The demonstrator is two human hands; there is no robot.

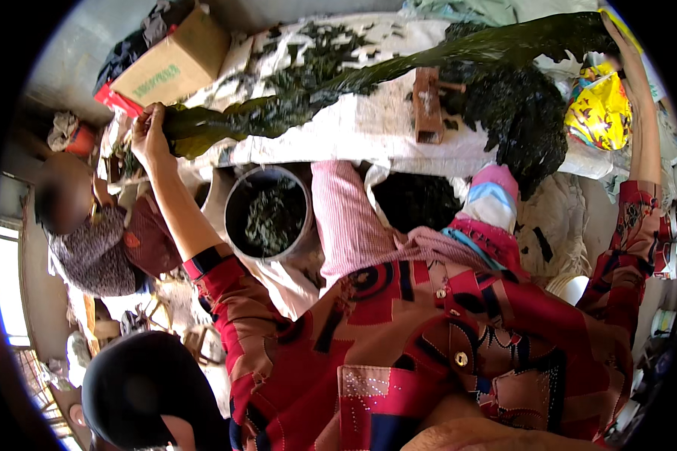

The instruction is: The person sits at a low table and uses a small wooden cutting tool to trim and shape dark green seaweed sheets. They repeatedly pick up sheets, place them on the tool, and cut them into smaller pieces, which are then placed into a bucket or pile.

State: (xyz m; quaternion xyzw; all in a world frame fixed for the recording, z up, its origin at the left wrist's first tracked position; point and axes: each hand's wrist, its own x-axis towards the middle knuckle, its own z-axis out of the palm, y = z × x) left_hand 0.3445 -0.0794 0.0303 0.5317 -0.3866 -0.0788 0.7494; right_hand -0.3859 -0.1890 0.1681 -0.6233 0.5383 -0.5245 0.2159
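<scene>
A long, dark green strip of seaweed, seemingly kelp, (395, 70) is stretched between my hands above a table covered with white sheeting (344, 132). My left hand (149, 127) grips its narrower end near a cardboard box. At the upper right, my right hand (618, 53) is at the wide end, its fingers partly hidden by the blade and blur. A rusty metal block with a bolt (427, 107) stands on the table below the strip. To its right, a heap of wet seaweed (513, 113) hangs over the table edge.
Small seaweed pieces (327, 45) lie along the table's back. The cardboard box (172, 62) is at the back left, a yellow patterned bag (601, 113) at the right. A bucket (307, 225) holding seaweed stands by my legs. Two other people (99, 248) are at the left.
</scene>
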